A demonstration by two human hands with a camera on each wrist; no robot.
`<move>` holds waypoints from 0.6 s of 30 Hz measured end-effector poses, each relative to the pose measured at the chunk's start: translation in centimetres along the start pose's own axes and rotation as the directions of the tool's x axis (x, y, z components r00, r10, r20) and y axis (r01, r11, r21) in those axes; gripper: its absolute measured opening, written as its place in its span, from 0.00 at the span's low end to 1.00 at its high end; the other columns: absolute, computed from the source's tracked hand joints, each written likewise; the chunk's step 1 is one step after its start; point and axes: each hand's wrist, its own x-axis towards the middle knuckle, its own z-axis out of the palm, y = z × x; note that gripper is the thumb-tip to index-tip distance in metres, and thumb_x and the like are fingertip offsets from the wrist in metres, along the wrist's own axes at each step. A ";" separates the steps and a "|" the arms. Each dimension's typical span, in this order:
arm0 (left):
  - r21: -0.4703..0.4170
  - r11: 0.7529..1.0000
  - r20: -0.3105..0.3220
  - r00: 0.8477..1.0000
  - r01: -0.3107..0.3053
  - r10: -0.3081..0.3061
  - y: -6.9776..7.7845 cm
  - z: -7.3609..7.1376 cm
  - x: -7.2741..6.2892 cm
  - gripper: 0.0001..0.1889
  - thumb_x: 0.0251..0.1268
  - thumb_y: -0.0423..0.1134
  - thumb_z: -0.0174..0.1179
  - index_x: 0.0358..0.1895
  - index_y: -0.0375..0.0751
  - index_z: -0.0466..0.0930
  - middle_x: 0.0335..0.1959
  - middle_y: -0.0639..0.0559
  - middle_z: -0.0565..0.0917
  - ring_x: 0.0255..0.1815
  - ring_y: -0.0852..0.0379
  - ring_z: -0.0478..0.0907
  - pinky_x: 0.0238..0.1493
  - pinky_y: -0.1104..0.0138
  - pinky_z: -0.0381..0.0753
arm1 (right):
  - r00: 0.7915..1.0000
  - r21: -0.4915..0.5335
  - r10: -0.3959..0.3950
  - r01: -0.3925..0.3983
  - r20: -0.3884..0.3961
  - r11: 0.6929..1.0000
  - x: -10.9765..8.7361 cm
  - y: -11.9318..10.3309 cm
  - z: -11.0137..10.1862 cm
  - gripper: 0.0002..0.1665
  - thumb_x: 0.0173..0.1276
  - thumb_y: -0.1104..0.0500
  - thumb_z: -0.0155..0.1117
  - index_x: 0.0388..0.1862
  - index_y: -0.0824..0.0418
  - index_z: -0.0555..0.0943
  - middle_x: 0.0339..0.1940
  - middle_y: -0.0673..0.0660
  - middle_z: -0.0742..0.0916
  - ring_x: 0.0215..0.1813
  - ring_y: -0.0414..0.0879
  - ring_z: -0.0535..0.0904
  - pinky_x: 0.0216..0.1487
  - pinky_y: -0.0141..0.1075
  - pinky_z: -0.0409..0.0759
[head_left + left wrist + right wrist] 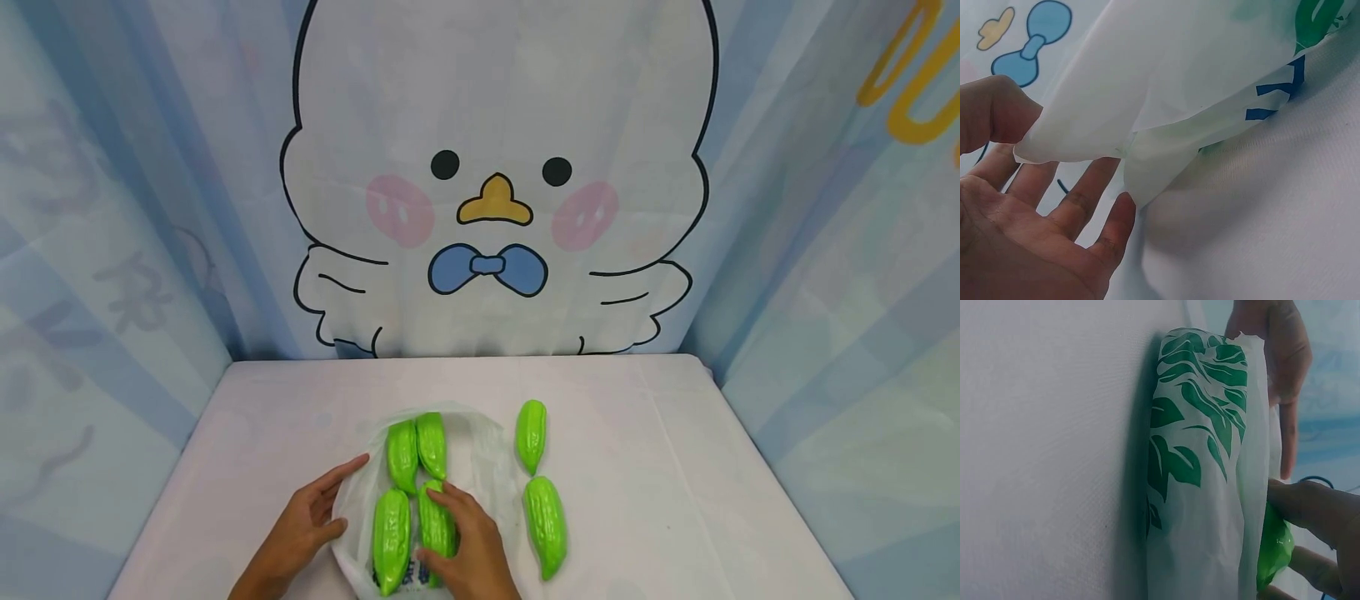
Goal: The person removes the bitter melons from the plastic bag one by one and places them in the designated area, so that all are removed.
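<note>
Gripping green gourd [437,531] between thumb and fingers: our right hand [474,542]. Our left hand [303,521] spread wide, fingers at edge of white bag [354,504]. Left of right fingers, inside bag: one gourd [392,537]; beyond fingertips, two gourds [402,454]. Right of fingers, outside bag: two loose gourds [546,527] on table [660,475]. Risk, we judge: thin bag wall folding if left fingers lose contact; glossy gourd slipping if our grip slackens.

Gourds [392,537]: bright green. Bag [1204,506]: white, green leaf print [1188,467], blue lettering [1261,114]. Tabletop [637,467]: pinkish white.
</note>
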 end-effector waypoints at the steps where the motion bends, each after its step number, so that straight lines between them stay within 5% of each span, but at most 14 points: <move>1: 0.000 1.000 0.000 1.000 -0.001 0.001 0.0 0.0 0.0 0.46 0.55 0.22 0.61 0.82 0.52 0.66 0.86 0.52 0.62 0.87 0.42 0.57 0.76 0.65 0.75 | 1.000 0.003 0.006 -0.006 0.002 1.000 0.0 0.0 0.0 0.43 0.60 0.51 0.83 0.75 0.47 0.78 0.78 0.60 0.77 0.76 0.64 0.76 0.70 0.64 0.78; 8: -0.003 1.000 0.007 1.000 -0.017 0.017 0.1 0.0 -0.2 0.46 0.56 0.23 0.62 0.82 0.51 0.65 0.86 0.52 0.62 0.86 0.45 0.56 0.68 0.80 0.75 | 1.000 0.046 -0.013 0.013 -0.011 0.999 -0.4 -0.3 -0.5 0.42 0.61 0.54 0.82 0.75 0.50 0.78 0.78 0.63 0.77 0.73 0.67 0.77 0.55 0.44 0.91; 18: -0.004 1.000 0.010 1.000 -0.027 0.027 0.3 -0.2 -0.2 0.46 0.56 0.23 0.62 0.83 0.50 0.64 0.86 0.51 0.61 0.87 0.43 0.55 0.67 0.82 0.73 | 0.994 0.110 0.026 -0.014 -0.110 0.994 -1.2 -1.3 -2.7 0.41 0.61 0.58 0.81 0.74 0.48 0.79 0.79 0.61 0.76 0.76 0.67 0.74 0.58 0.49 0.90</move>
